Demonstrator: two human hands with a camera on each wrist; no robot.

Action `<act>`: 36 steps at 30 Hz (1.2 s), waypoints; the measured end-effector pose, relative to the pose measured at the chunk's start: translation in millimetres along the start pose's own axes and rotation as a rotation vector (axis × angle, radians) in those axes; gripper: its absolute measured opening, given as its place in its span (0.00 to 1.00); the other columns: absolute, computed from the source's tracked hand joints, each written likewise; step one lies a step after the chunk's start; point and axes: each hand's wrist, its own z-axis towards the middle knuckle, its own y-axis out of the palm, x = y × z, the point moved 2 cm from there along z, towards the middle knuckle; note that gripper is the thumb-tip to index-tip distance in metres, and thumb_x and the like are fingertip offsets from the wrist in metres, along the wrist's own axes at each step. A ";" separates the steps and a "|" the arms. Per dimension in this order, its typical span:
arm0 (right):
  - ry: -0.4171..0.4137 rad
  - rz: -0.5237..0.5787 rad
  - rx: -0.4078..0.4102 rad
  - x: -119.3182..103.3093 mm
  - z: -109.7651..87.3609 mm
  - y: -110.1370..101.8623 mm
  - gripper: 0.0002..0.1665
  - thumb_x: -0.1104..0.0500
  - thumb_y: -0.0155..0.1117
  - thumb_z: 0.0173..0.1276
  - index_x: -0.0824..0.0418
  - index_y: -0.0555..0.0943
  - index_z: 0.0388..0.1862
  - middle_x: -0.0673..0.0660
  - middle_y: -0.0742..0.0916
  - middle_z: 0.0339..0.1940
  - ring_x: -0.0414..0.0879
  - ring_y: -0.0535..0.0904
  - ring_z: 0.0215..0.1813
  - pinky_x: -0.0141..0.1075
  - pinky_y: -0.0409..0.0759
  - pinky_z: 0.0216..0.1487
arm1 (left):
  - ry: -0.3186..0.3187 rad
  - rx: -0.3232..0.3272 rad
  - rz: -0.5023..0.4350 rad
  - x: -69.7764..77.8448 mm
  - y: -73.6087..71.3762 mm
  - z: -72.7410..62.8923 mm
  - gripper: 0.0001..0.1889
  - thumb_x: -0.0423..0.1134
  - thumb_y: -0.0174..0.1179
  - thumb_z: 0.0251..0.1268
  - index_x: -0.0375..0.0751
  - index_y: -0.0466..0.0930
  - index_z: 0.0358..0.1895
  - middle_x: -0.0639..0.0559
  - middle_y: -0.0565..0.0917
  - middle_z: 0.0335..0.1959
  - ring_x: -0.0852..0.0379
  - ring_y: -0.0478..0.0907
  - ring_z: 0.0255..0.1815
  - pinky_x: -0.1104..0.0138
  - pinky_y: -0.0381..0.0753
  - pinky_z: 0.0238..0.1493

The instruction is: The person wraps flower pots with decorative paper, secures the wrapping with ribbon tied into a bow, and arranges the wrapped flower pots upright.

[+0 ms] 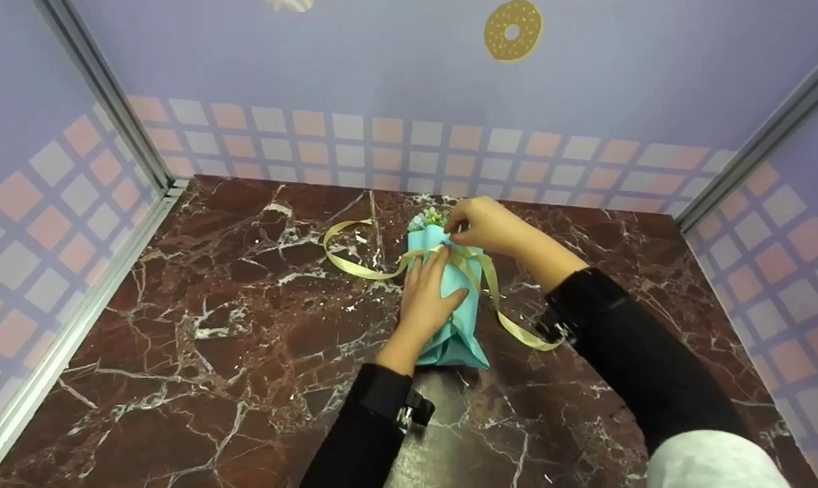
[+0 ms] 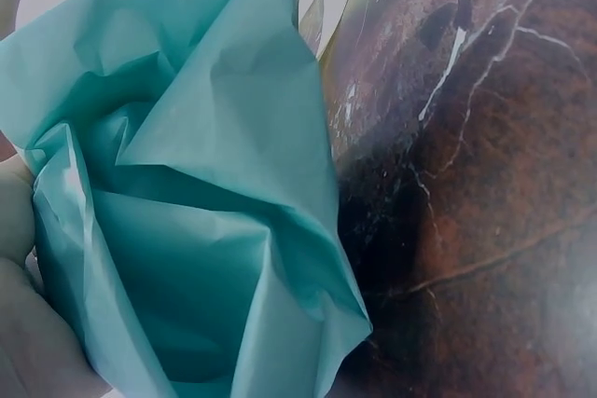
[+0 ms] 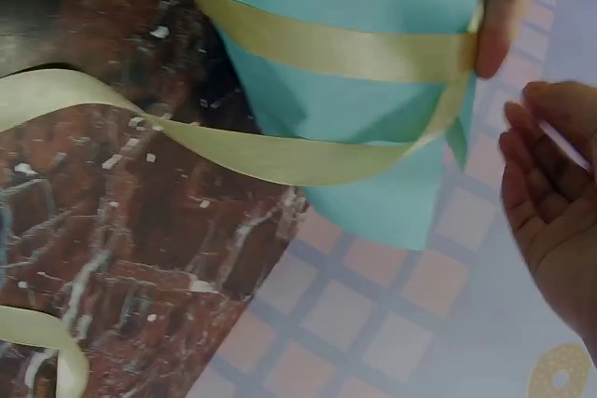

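Note:
A small bouquet wrapped in teal paper (image 1: 461, 288) lies on the table, with green and pale flowers (image 1: 430, 217) showing at its far end. Across its upper part runs a yellow ribbon (image 3: 345, 53), with loose ends trailing to either side. My left hand (image 1: 425, 298) rests on the wrapping, its fingers stretched out and fingertips pressing at the ribbon. Beside the far end of the wrapping, my right hand (image 1: 486, 224) has loosely bent fingers; in the right wrist view the hand (image 3: 560, 193) stands apart from the ribbon, with nothing seen between thumb and fingers.
The bouquet lies on a dark red marbled table (image 1: 246, 325). One ribbon tail (image 1: 344, 264) curls out to the left, another ribbon tail (image 1: 524, 335) to the right. Behind stands a lilac wall (image 1: 381, 68) with a checked band; side panels flank the table.

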 end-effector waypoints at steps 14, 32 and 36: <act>0.219 0.180 0.012 13.0 -13.8 26.7 0.10 0.59 0.63 0.69 0.62 0.83 0.46 0.57 0.84 0.40 0.51 0.78 0.43 0.43 0.77 0.43 | -0.022 -0.002 -0.008 -3.1 -0.4 -1.4 0.47 0.49 0.65 0.63 0.50 0.46 0.79 0.48 0.53 0.78 0.37 0.42 0.77 0.43 0.44 0.73; 0.190 0.133 0.101 0.8 -20.8 11.6 0.06 0.68 0.62 0.67 0.64 0.84 0.40 0.58 0.85 0.36 0.51 0.79 0.38 0.43 0.79 0.41 | 0.001 0.025 -0.010 0.5 2.8 -1.5 0.49 0.49 0.67 0.61 0.46 0.44 0.79 0.44 0.52 0.77 0.41 0.35 0.78 0.47 0.38 0.74; 0.232 0.255 0.033 1.0 -18.0 13.9 0.07 0.66 0.59 0.70 0.64 0.83 0.43 0.59 0.83 0.40 0.49 0.79 0.40 0.41 0.78 0.42 | -0.011 0.020 -0.006 -0.6 0.6 -0.8 0.49 0.49 0.66 0.61 0.45 0.44 0.79 0.44 0.51 0.78 0.42 0.35 0.78 0.47 0.37 0.74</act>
